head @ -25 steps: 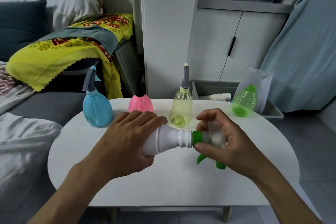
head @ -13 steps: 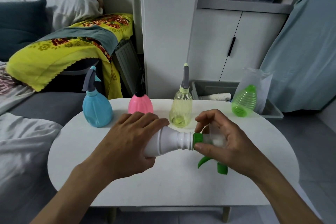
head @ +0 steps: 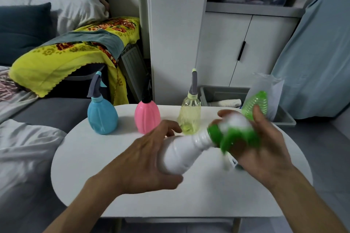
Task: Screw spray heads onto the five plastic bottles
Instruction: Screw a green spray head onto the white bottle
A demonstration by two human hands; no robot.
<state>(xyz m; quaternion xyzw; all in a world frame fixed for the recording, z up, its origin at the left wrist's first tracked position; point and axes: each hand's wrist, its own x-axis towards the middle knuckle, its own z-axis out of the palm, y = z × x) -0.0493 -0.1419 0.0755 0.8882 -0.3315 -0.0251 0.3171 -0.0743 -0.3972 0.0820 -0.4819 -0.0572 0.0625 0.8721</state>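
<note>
My left hand (head: 145,159) grips the body of a white bottle (head: 181,153), held tilted above the white table (head: 94,157) with its neck up to the right. My right hand (head: 265,149) holds the green and white spray head (head: 233,132) on that neck; the head is blurred by motion. At the back of the table stand a blue bottle (head: 102,115), a pink bottle (head: 146,117) and a clear yellow bottle (head: 190,117), each with a spray head on. A green ribbed bottle (head: 255,107) stands at the back right without a head, partly behind my right hand.
A clear plastic bag (head: 269,89) stands behind the green bottle. A grey bin (head: 223,92) sits on the floor past the table's far edge. A sofa with bedding (head: 28,147) flanks the left side; white cupboards (head: 246,43) stand behind.
Both hands have raised the white bottle and tilted its neck upward to the right. The spray head has turned in my right hand and is now blurred.
</note>
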